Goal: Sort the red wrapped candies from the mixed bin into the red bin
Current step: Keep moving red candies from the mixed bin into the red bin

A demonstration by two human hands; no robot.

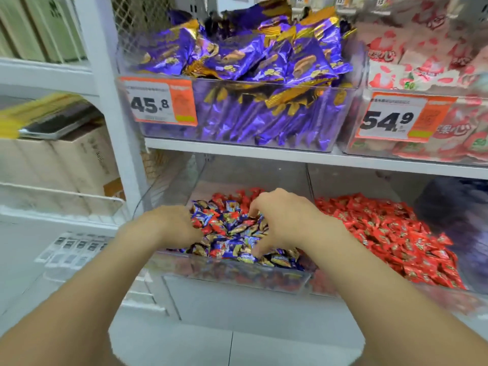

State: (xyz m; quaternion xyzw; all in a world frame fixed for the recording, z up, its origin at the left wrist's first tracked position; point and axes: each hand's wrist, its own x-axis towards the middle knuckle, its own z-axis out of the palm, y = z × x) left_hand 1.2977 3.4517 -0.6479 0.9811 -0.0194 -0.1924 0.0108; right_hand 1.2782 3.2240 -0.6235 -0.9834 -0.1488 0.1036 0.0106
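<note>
Both forearms reach forward, wrists bent down over the mixed bin (pixel 237 272). The left hand (pixel 169 225) is at the bin's left side, knuckles up, fingers curled down into the blue and red wrappers; I cannot tell whether it grips one. The right hand (pixel 286 220) arches over the pile's right half, thumb and forefinger spread wide, their tips resting on the candies. Red wrapped candies (pixel 211 229) lie scattered among the blue, seemingly thickest towards the back. The red bin (pixel 435 297) stands just beside, to the right

Bright, even light — motion-blurred edges.
</note>
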